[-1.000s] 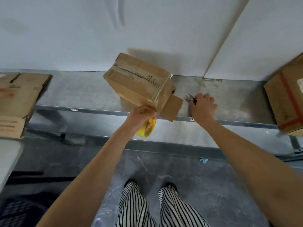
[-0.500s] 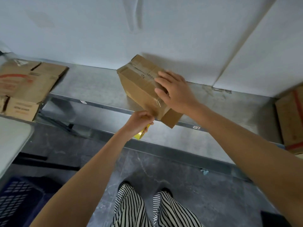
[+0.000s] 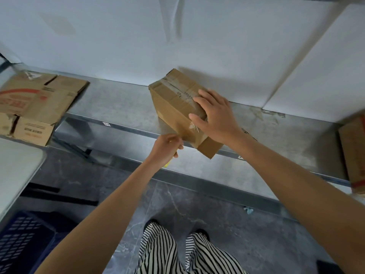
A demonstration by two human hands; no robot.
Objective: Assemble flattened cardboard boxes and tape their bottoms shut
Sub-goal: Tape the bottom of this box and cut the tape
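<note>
A small brown cardboard box (image 3: 173, 107) with a taped seam sits askew at the centre of the frame on the grey metal bench (image 3: 118, 103), one flap reaching past the bench's front edge. The right hand (image 3: 215, 117) lies on top of it, fingers spread and pressed flat against the tape. The left hand (image 3: 166, 147), just below the box's near side, has its fingers curled round a yellow tape roll (image 3: 167, 165), of which only a sliver shows beneath the palm. Flattened cardboard boxes (image 3: 39, 103) lie at the upper left of the frame, another brown box with a red stripe (image 3: 353, 155) at the right edge, a dark blue plastic crate (image 3: 19, 240) in the lower left
</note>
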